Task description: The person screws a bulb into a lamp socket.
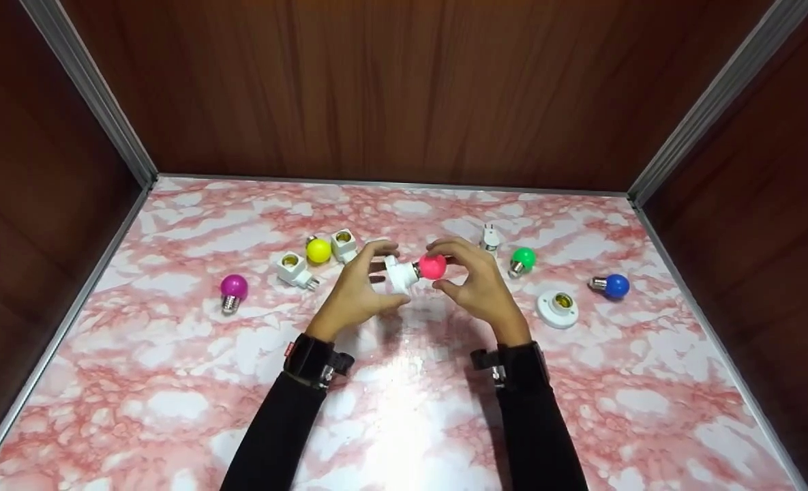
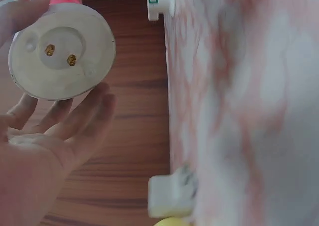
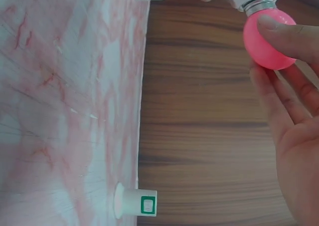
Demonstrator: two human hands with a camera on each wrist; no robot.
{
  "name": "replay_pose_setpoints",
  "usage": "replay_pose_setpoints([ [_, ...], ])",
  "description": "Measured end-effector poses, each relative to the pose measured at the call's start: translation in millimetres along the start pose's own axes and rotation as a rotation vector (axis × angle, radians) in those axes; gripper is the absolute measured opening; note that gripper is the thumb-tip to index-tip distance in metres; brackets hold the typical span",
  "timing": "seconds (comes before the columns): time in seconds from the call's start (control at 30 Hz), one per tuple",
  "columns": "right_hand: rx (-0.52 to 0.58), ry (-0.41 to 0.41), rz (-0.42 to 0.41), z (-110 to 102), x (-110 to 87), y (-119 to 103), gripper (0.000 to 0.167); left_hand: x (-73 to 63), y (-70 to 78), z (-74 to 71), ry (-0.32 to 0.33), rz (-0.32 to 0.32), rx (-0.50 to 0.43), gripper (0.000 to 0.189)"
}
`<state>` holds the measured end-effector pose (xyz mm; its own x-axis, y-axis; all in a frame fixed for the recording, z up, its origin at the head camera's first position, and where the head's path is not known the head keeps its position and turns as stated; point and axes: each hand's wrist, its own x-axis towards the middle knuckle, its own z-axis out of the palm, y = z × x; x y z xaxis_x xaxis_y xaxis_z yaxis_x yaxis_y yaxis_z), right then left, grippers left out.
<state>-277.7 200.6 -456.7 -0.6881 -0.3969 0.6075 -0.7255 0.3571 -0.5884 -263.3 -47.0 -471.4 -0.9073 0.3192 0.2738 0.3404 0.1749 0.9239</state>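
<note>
Between the thumb and fingers of my left hand [image 1: 357,292] is a white round lamp holder [image 1: 401,274], lifted off the table. Its flat underside [image 2: 65,84] with two brass screws faces the left wrist view. My right hand [image 1: 482,283] grips a pink bulb [image 1: 432,266] by its globe. In the right wrist view, the thumb lies across the pink globe [image 3: 259,44] and fingers support it from the other side. The bulb's metal screw base meets the mouth of the holder, part of its thread still showing; how deep it sits I cannot tell.
To the left lie a purple bulb [image 1: 234,287], a yellow bulb [image 1: 318,251] and two square plug sockets [image 1: 293,269]. To the right are a white plug adapter [image 1: 490,239], a green bulb [image 1: 524,258], another round lamp holder [image 1: 556,318] and a blue bulb [image 1: 616,286]. Wooden panels [image 1: 390,95] enclose the table.
</note>
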Motion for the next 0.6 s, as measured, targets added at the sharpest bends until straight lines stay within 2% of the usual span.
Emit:
replay_pose_setpoints([
  [0.13,0.024,-0.016,0.046,-1,-1.4,3,0.053,1.7,-5.4,0.5,-0.028,-0.088,-0.196,0.082],
  [0.23,0.034,-0.021,0.071,-1,-2.4,5,0.053,2.9,-7.5,1.0,-0.048,-0.162,-0.295,0.075],
  [0.4,0.05,-0.025,0.098,-1,-3.9,8,0.053,3.9,-9.8,0.8,-0.046,-0.285,-0.461,0.066],
  [0.5,0.048,-0.031,0.113,-1,-4.8,9,0.052,3.4,-10.5,1.2,-0.04,-0.329,-0.52,0.062],
  [0.6,0.046,-0.034,0.139,0,-5.4,8,0.052,3.0,-11.8,2.2,-0.038,-0.338,-0.527,0.062],
])
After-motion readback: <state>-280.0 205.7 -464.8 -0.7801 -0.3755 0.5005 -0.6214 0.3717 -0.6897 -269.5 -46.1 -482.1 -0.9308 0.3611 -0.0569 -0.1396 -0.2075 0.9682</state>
